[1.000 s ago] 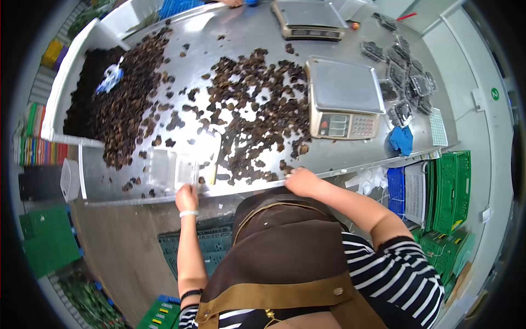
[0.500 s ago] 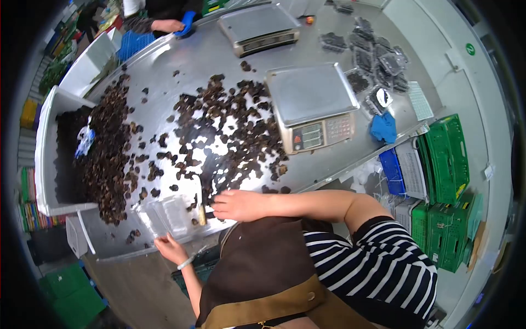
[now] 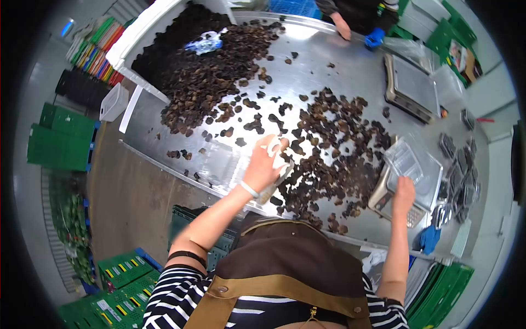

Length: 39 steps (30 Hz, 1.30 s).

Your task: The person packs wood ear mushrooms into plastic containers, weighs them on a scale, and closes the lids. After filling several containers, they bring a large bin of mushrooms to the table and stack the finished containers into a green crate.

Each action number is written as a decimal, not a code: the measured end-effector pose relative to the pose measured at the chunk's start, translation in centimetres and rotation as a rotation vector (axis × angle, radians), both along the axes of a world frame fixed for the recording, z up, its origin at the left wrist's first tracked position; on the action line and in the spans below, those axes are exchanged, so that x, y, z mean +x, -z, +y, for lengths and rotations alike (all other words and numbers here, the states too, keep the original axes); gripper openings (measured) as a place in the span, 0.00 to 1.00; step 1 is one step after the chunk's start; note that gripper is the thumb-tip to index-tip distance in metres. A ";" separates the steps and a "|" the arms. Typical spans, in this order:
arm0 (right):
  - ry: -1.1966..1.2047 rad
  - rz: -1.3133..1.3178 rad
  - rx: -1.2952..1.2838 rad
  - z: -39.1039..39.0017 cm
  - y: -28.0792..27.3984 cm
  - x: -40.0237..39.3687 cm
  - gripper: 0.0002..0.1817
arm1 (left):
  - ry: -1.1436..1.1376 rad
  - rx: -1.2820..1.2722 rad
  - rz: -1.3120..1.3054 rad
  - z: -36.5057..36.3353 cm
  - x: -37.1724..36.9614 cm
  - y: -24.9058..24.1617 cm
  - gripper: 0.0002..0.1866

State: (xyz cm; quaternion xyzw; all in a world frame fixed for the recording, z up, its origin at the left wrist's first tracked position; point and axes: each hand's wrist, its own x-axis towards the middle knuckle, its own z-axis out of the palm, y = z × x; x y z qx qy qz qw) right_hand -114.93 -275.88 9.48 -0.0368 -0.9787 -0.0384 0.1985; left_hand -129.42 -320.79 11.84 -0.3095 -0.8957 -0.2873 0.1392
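In the head view my left hand (image 3: 263,167) is over the bright tabletop at the near edge of the loose dark brown, shrivelled pieces (image 3: 334,159), which look like dried mushrooms. Its fingers curve apart, with white patches between them. A tool with a pale handle (image 3: 268,194) lies just below this hand. To its left a clear plastic tray (image 3: 219,164) rests on the table. My right hand (image 3: 404,193) grips the edge of a clear plastic container (image 3: 411,162) above the near weighing scale (image 3: 379,198).
A white foam box (image 3: 127,52) spills a heap of dark pieces at the far left. Another scale (image 3: 413,90) stands at the back right. Packed clear boxes (image 3: 460,175) and a blue cloth (image 3: 430,239) lie at the right. Across the table are a co-worker's bare hand (image 3: 342,26) and blue-gloved hand (image 3: 375,38).
My view has turned, so the table appears shifted. My left hand has left the clear tray's edge for the dark pieces. My right hand has moved right and now holds a clear container over the scale.
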 end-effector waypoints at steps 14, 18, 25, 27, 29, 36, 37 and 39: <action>-0.229 -0.514 -0.177 -16.3 -1.1 -14.8 0.34 | -0.946 -0.015 -0.168 -31.5 -26.8 11.0 0.47; -0.440 -0.539 -0.204 -22.7 0.0 -26.8 0.38 | -0.925 0.001 -0.096 -33.0 -34.2 11.9 0.47; -0.696 -0.319 -0.318 -33.0 3.5 -55.4 0.41 | -0.993 -0.098 -0.166 -31.8 -42.2 11.9 0.46; -0.750 -0.224 -0.407 -36.2 5.9 -64.2 0.42 | -0.970 -0.022 -0.195 -31.9 -43.4 12.7 0.43; -0.726 -0.178 -0.371 -38.7 8.7 -71.6 0.41 | -0.990 -0.032 -0.216 -31.5 -43.6 12.8 0.43; -0.529 -0.599 -0.624 -45.4 15.3 -75.0 0.51 | -0.757 0.637 -0.504 -28.6 -43.0 18.6 0.47; -0.547 -0.681 -0.665 -44.4 14.7 -73.6 0.51 | -0.742 0.626 -0.527 -26.9 -42.5 18.3 0.47; -0.668 -0.820 -0.856 -42.4 13.0 -69.4 0.50 | -0.681 0.583 -0.506 -22.9 -41.1 16.3 0.47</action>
